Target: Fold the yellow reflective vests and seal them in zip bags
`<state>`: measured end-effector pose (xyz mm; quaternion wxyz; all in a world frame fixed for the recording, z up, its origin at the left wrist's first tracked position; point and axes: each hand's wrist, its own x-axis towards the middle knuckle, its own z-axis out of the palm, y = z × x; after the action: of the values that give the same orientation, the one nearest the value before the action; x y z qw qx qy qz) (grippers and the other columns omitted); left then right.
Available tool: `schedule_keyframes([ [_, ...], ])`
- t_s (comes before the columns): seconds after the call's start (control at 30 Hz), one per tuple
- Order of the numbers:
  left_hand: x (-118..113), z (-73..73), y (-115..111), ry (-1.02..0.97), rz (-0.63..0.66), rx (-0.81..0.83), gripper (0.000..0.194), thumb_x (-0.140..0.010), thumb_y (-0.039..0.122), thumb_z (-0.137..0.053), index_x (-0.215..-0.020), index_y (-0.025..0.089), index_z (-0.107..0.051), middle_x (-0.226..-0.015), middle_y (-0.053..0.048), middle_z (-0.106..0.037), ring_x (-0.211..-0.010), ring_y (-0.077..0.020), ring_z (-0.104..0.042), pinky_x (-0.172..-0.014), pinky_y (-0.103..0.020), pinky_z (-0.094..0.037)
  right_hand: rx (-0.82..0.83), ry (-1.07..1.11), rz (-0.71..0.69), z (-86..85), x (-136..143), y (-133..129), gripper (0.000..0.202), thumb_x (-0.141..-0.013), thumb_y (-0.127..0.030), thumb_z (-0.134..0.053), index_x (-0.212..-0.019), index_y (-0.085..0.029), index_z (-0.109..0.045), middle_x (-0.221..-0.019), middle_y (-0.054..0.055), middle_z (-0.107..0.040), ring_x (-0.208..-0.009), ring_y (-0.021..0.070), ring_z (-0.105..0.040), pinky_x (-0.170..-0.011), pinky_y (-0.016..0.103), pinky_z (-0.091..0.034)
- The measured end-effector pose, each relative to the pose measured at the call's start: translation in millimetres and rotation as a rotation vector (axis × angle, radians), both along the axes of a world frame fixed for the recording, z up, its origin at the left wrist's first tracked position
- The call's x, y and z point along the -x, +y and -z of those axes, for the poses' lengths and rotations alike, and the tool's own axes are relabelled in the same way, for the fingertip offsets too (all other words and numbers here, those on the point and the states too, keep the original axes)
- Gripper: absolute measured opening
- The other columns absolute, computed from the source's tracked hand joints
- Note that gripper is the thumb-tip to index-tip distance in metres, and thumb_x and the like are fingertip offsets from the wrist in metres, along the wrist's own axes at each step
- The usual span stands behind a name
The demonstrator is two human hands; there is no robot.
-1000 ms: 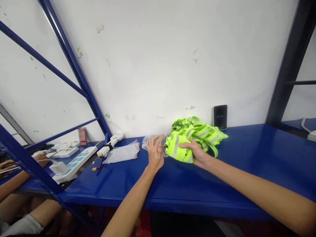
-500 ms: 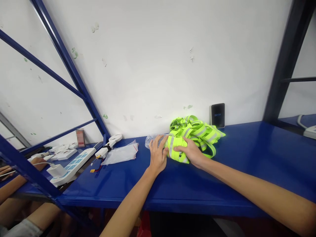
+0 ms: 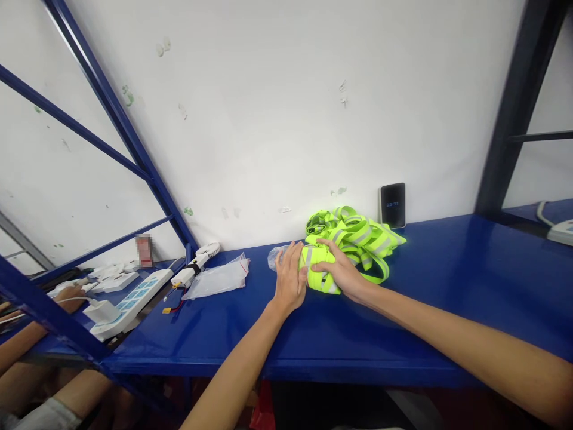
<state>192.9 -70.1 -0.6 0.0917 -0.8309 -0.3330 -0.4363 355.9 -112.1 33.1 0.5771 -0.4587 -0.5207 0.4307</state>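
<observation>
A folded neon-yellow reflective strap bundle [image 3: 319, 270] with grey stripes lies between my hands on the blue table [image 3: 385, 334]. My right hand [image 3: 342, 273] grips its right side, thumb in front and fingers over the top. My left hand [image 3: 290, 276] is pressed to the bundle's left end, fingers together over a clear plastic bag [image 3: 275, 258]. Part of the bag sticks out left of the fingers; whether it wraps the bundle is hidden. Right behind lies a loose heap of the same neon straps [image 3: 358, 233].
Against the wall stands a black-screened device [image 3: 393, 205] showing a clock. To the left lie a flat zip bag [image 3: 218, 278], a white handheld fan [image 3: 197, 264] and wires with a yellow connector [image 3: 168, 310]. Beyond the blue frame are a power strip [image 3: 132, 301] and another person's hand [image 3: 69, 298].
My left fingers have drawn closer together over the plastic, and less of it shows. My right fingers have shifted up over the bundle's top. The view has shifted slightly.
</observation>
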Motion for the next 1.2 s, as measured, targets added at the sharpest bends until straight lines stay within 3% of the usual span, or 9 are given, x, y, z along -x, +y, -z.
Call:
schedule_keyframes([
  [0.23,-1,-0.7,-4,0.066,0.0,-0.145,0.049,-0.099,0.03,-0.025,-0.145,0.016,-0.026,-0.143,-0.016,-0.047,-0.14,-0.0225,-0.032,-0.114,-0.047,-0.018,-0.07,0.08,-0.198,-2.6,1,-2,0.042,-0.065,-0.019,-0.065,-0.107,-0.021,-0.06,-0.098,0.001,-0.066,-0.101,0.0229,-0.058,-0.092,0.034,-0.042],
  [0.4,-1,-2.8,-5,0.129,0.003,-0.202,0.05,-0.098,0.026,-0.027,-0.146,0.013,-0.027,-0.143,-0.017,-0.046,-0.141,-0.0225,-0.032,-0.114,-0.047,-0.018,-0.093,0.07,-0.184,2.4,3,1,0.038,-0.066,-0.019,-0.063,-0.104,-0.02,-0.061,-0.1,0.001,-0.067,-0.097,0.0225,-0.059,-0.09,0.034,-0.043],
  [0.57,-6,-4.8,-10,0.275,0.1,-0.222,0.05,-0.096,0.027,-0.03,-0.144,0.014,-0.034,-0.144,-0.015,-0.046,-0.142,-0.0236,-0.029,-0.115,-0.047,-0.019,-0.155,0.036,-0.152,11.7,5,6,0.04,-0.065,-0.015,-0.056,-0.105,-0.019,-0.059,-0.105,0.003,-0.065,-0.1,0.0215,-0.057,-0.09,0.033,-0.043],
  [0.67,-6,-5.8,-9,0.225,0.123,-0.182,0.05,-0.096,0.027,-0.029,-0.145,0.016,-0.033,-0.145,-0.013,-0.045,-0.142,-0.0235,-0.03,-0.115,-0.046,-0.023,-0.145,0.084,-0.139,15.0,8,9,0.037,-0.066,-0.018,-0.058,-0.103,-0.021,-0.059,-0.104,0.002,-0.065,-0.103,0.0215,-0.057,-0.091,0.032,-0.044],
  [0.83,3,-7.0,-5,0.065,0.121,-0.127,0.056,-0.096,0.032,-0.022,-0.149,0.013,-0.024,-0.151,-0.016,-0.035,-0.142,-0.0261,-0.028,-0.113,-0.048,-0.029,-0.001,0.265,-0.28,10.1,5,9,0.043,-0.071,-0.025,-0.052,-0.113,-0.023,-0.059,-0.114,0.003,-0.065,-0.111,0.0226,-0.058,-0.091,0.035,-0.048],
  [1.0,11,-9.3,-5,0.01,0.108,-0.085,0.054,-0.096,0.033,-0.024,-0.146,0.013,-0.03,-0.151,-0.016,-0.033,-0.143,-0.0269,-0.027,-0.113,-0.049,-0.028,0.062,0.255,-0.42,4.5,-8,6,0.054,-0.071,-0.03,-0.071,-0.122,-0.021,-0.056,-0.115,0.006,-0.065,-0.103,0.0207,-0.062,-0.087,0.032,-0.05],
  [1.2,6,-10.3,-11,0.021,0.097,-0.123,0.047,-0.095,0.031,-0.027,-0.134,0.014,-0.046,-0.137,-0.014,-0.051,-0.137,-0.026,-0.037,-0.112,-0.049,-0.028,-0.062,0.214,-0.159,8.8,-7,10,0.054,-0.058,-0.037,-0.084,-0.102,-0.021,-0.056,-0.084,-0.003,-0.062,-0.062,0.0119,-0.056,-0.056,0.025,-0.046],
])
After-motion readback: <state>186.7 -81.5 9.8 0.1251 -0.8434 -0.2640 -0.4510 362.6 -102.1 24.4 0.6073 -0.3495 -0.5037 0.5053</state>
